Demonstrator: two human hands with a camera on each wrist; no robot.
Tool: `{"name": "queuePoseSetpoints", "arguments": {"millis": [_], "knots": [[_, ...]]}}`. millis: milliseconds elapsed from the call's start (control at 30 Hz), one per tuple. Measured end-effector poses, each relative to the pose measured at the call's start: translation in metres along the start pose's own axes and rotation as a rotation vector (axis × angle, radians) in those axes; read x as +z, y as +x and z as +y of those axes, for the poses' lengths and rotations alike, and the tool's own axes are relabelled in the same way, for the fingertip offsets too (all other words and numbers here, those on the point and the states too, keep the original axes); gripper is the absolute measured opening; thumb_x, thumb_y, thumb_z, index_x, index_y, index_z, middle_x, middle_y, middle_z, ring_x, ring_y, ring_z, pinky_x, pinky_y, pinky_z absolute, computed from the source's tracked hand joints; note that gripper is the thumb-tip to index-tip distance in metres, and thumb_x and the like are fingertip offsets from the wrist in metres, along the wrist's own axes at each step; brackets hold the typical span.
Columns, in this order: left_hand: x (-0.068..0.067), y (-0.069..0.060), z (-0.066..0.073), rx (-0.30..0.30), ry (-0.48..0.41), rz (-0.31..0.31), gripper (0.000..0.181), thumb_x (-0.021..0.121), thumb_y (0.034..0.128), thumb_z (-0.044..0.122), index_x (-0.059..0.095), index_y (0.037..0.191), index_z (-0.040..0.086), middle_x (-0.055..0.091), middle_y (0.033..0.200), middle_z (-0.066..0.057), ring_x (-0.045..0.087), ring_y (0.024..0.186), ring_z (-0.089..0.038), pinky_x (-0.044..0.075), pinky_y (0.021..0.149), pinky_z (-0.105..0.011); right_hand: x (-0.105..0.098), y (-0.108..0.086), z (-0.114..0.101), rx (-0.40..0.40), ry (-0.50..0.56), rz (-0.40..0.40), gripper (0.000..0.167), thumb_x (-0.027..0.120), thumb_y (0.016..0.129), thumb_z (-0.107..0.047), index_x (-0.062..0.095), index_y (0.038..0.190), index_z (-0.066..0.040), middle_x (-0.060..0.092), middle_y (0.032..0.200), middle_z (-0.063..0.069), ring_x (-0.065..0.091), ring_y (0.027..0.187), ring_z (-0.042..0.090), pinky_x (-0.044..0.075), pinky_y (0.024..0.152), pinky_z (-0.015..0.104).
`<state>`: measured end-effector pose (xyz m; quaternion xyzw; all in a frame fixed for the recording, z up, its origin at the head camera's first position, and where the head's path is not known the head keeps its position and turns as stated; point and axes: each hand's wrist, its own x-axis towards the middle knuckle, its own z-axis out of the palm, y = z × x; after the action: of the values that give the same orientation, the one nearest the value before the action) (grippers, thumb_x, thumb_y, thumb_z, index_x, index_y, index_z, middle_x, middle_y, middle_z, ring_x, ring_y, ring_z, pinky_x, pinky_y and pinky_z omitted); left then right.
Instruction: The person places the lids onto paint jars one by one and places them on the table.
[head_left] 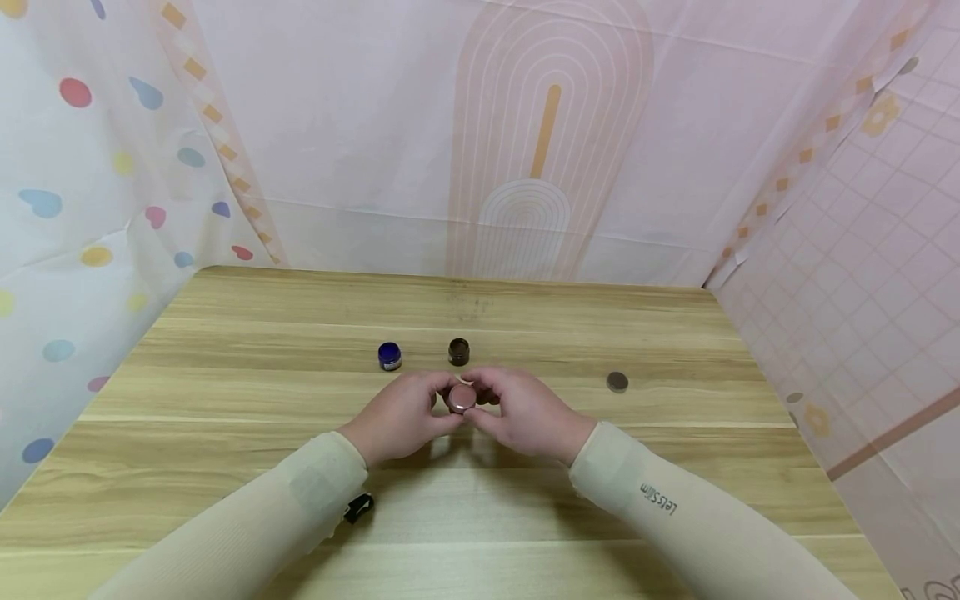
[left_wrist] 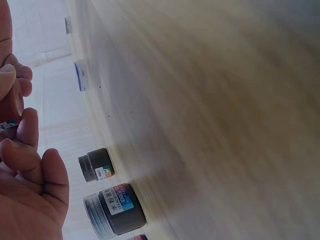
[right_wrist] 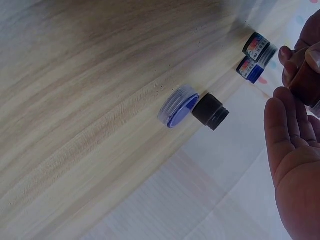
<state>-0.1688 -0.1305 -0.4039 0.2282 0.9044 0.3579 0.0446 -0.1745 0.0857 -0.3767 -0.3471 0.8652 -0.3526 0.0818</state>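
A small paint jar [head_left: 462, 399] with reddish-brown paint is held between my two hands over the middle of the table. My left hand [head_left: 408, 417] grips it from the left, thumb and fingers around its side. From the other side my right hand [head_left: 534, 417] holds it with thumb and fingertips. In the left wrist view, part of the red-brown jar [left_wrist: 9, 107] and its label show at the edge. The right wrist view also shows the jar [right_wrist: 306, 84], partly covered by fingers.
Beyond my hands stand a blue paint jar [head_left: 389, 357] and a dark one [head_left: 459, 352]. A round lid [head_left: 617, 382] lies to the right. A labelled jar with a clear lid [left_wrist: 115, 210] appears in the left wrist view. The wooden table [head_left: 300, 317] meets hanging cloth at the back.
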Motion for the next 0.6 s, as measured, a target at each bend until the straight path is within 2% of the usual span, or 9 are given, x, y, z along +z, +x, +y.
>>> {"name": "queuePoseSetpoints", "arguments": {"millis": [267,500,600], "knots": [[-0.0004,0.0006,-0.0003,0.007,-0.001,-0.003,0.015,0.081,0.0921,0.021,0.071,0.102,0.02,0.068,0.089,0.009,0.053,0.07,-0.009,0.047,0.064,-0.025,-0.0001,0.0003,0.0016,-0.044,-0.012,0.001,0.032,0.067,0.103,-0.013,0.067,0.134,-0.007,0.073,0.129,0.003,0.071,0.117,0.017,0.056,0.103,0.033],[-0.0006,0.0001,-0.0007,0.004,-0.002,0.0,0.012,0.079,0.0923,0.018,0.071,0.101,0.02,0.067,0.088,0.01,0.052,0.07,-0.01,0.045,0.064,-0.025,0.001,0.0002,0.0005,0.021,-0.001,0.006,0.03,0.071,0.102,-0.018,0.067,0.13,-0.008,0.074,0.123,0.003,0.072,0.114,0.018,0.056,0.102,0.038],[-0.0002,0.0004,-0.0007,0.009,0.0,0.003,0.012,0.08,0.0923,0.018,0.071,0.101,0.021,0.068,0.089,0.011,0.053,0.073,-0.01,0.046,0.066,-0.026,0.0015,0.0003,0.0014,0.024,-0.001,0.007,0.032,0.071,0.101,-0.018,0.066,0.132,-0.009,0.074,0.121,0.003,0.071,0.111,0.017,0.057,0.1,0.039]]}}
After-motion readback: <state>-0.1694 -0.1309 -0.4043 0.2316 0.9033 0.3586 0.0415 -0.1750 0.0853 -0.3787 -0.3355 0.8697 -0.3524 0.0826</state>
